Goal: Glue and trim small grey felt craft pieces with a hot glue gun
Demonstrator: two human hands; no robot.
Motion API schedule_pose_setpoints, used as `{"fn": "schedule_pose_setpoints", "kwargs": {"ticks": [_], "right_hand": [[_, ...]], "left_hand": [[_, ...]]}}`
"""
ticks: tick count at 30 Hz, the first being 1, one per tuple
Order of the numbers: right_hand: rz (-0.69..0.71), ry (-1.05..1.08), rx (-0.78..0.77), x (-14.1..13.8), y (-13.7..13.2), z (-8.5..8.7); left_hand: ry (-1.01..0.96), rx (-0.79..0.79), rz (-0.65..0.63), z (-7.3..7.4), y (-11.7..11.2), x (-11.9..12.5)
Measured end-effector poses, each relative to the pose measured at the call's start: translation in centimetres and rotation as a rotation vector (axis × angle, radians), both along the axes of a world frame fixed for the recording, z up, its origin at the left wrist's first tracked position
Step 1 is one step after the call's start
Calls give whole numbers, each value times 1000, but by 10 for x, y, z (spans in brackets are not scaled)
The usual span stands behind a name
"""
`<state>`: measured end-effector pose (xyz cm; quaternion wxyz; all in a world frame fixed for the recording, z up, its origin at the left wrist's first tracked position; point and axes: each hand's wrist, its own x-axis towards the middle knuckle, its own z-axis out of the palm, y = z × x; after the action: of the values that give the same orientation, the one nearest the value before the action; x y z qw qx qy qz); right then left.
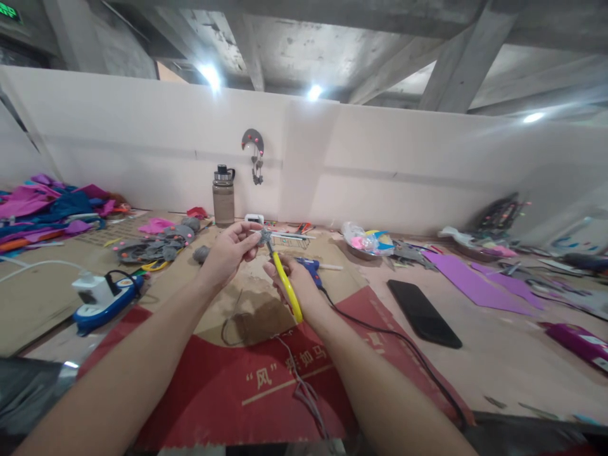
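My left hand [232,249] is closed, pinching a small grey piece [265,237] between thumb and fingertips above the cardboard. My right hand [297,282] is wrapped round yellow-handled pliers [286,285]. Their dark metal tip meets or nearly meets the grey piece; exactly how it touches is too small to tell. Below my hands, a thin grey cord [304,386] trails over the red printed part of the board [199,392]. Just beyond my right hand lies a blue glue gun [310,266], partly hidden by that hand.
A bottle [223,199] stands by the white partition, where a grey moon-shaped ornament [253,142] hangs. To the left are a blue power strip [109,304] and felt scraps [42,202]. On the right lie a black phone [422,313], purple sheets [475,282] and a black cable [403,339].
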<state>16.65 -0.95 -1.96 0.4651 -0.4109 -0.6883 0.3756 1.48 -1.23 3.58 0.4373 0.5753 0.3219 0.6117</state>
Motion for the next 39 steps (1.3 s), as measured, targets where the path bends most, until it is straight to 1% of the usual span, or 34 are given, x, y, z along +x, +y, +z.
{"fn": "schedule_pose_setpoints", "kwargs": {"ticks": [4, 7, 10, 13, 17, 22, 24, 25, 28, 31, 33, 36, 39], "right_hand": [[-42, -149, 34, 2, -2, 5], [-94, -325, 63, 3, -7, 9], [-154, -551, 99, 3, -12, 5], [-152, -724, 142, 1, -15, -5], [-120, -861, 153, -4, -14, -12], [-137, -960, 213, -4, -14, -7], [-132, -946, 237, -1, -14, -4], [-136, -906, 250, 0, -13, -2], [-168, -640, 308, 4, -13, 6], [-211, -342, 400, 7, -15, 16], [-251, -223, 466, 9, -17, 22], [-282, -180, 513, 11, -19, 25], [-278, -227, 543, 11, -19, 23]], "left_hand": [[18, 65, 34, -2, 2, 0], [30, 84, 12, -4, 4, 1], [60, 96, -9, -6, 5, 1], [91, 101, -9, -7, 5, 2], [112, 111, -14, -9, 5, 3], [172, 122, 0, -10, 2, 3], [203, 128, 14, -9, 1, 3], [212, 130, 21, -9, 0, 3], [227, 124, 43, -8, 0, 3], [257, 71, 61, -10, 1, 5], [290, 30, 73, -13, 2, 7], [369, 27, 86, -18, 3, 9], [443, 65, 95, -18, 2, 11]]}}
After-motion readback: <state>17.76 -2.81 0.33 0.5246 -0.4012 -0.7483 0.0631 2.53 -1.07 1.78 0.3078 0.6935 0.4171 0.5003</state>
